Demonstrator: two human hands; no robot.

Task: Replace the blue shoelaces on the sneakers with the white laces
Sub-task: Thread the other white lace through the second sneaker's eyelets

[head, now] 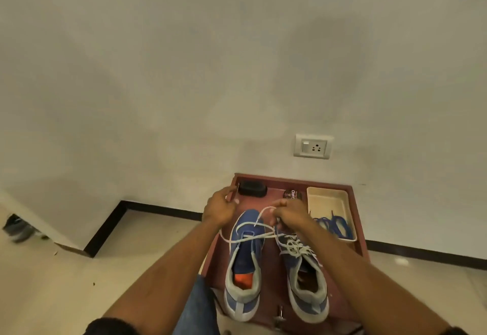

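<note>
Two blue sneakers with grey collars stand side by side on a reddish-brown wooden table (271,279). The right sneaker (305,276) is laced in white. A white lace (250,237) runs through the lower eyelets of the left sneaker (245,263), and its two ends rise toward my hands. My left hand (220,209) pinches one lace end above the toe, at the left. My right hand (288,214) grips the other end just past the toe. The blue laces (333,225) lie bundled in a cream tray (328,196) at the back right.
A black shoe brush (252,189) and a round polish tin (292,194) sit at the table's far edge against the wall. A wall socket (313,146) is above the table. A metal latch (279,313) shows at the near edge. Another shoe (18,228) lies on the floor far left.
</note>
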